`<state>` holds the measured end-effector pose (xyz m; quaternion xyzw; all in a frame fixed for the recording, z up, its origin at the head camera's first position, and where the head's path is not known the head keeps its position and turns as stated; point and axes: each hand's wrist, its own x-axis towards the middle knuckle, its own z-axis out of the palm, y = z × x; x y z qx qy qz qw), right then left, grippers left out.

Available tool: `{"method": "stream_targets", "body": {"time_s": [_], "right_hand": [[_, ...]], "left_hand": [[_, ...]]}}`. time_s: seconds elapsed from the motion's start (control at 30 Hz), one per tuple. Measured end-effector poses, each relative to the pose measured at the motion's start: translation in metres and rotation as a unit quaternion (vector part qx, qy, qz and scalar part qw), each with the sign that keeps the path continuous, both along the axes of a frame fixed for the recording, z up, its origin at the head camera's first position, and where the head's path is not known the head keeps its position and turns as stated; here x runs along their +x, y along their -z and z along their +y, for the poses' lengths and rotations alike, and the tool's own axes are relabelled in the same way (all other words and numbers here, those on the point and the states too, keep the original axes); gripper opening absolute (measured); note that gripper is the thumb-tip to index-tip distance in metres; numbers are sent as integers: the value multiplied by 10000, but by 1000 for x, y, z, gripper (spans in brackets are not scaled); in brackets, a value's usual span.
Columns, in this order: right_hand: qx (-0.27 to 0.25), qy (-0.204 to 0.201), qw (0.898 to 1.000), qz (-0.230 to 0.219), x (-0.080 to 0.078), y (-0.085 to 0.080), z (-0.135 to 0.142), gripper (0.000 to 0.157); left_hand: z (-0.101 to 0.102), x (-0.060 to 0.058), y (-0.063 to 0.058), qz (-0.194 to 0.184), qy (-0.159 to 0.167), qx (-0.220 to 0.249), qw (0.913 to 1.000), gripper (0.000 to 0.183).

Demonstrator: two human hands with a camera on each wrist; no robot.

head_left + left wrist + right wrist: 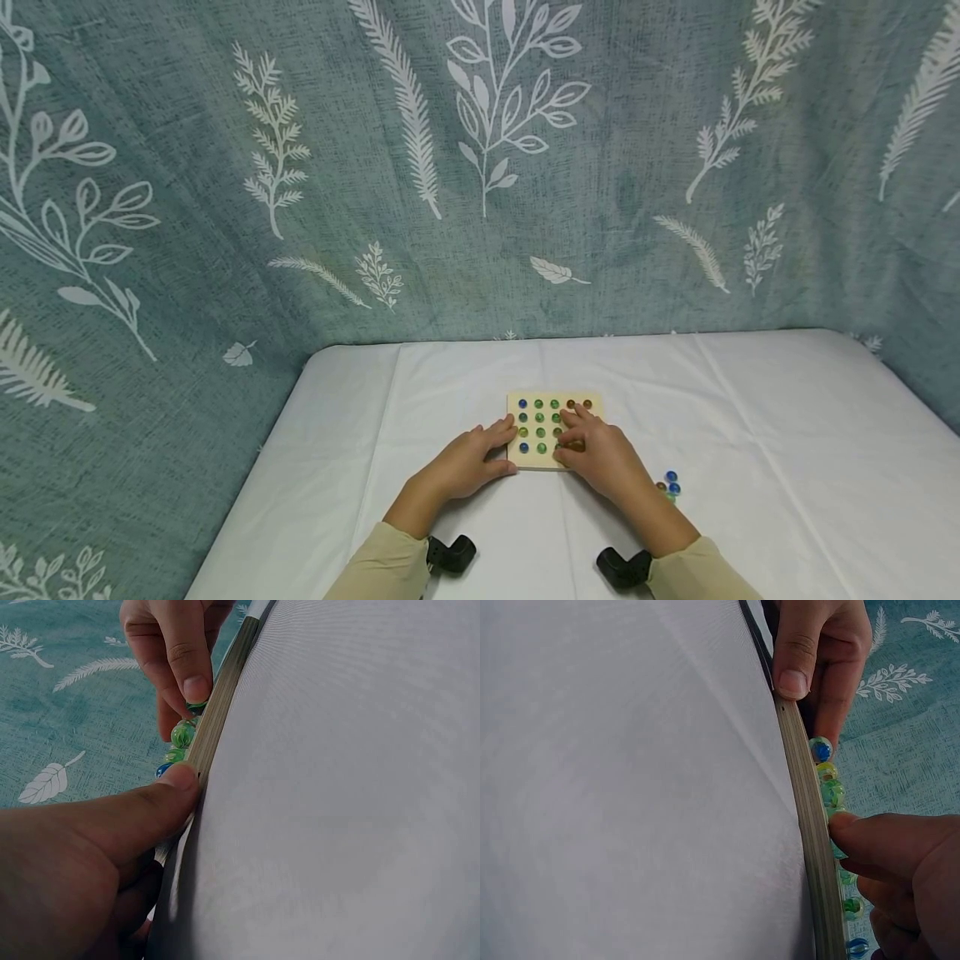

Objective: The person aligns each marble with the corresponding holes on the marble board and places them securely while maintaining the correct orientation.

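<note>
A pale wooden board (532,461) with rows of glass marbles (539,418) lies flat on the white cloth. My left hand (465,460) holds it at its left side, the thumb on the front corner and the fingers along the left edge. Over the front row, to the right of the green marble, my right hand (609,457) pinches a dark green marble (196,707) between thumb and fingers, right at the board's surface. The right hand hides part of the board's right side. In the right wrist view, a blue-and-clear marble (821,749) sits near the left hand's fingers.
Several loose marbles (672,477), blue, brown and green, lie on the cloth beside my right forearm, which partly covers them. Black wrist devices (452,554) sit at both sleeves. A teal leaf-patterned curtain (480,275) hangs behind the table and along its sides.
</note>
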<state>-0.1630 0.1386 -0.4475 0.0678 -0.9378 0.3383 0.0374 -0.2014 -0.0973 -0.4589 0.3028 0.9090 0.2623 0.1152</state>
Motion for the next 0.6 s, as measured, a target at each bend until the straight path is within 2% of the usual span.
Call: {"method": "stream_targets", "body": {"time_s": [0.6], "right_hand": [[-20,91,9999,-89,1,-2,3,21]], "left_hand": [[0,0,0,29,41,-34,10000,62]]}}
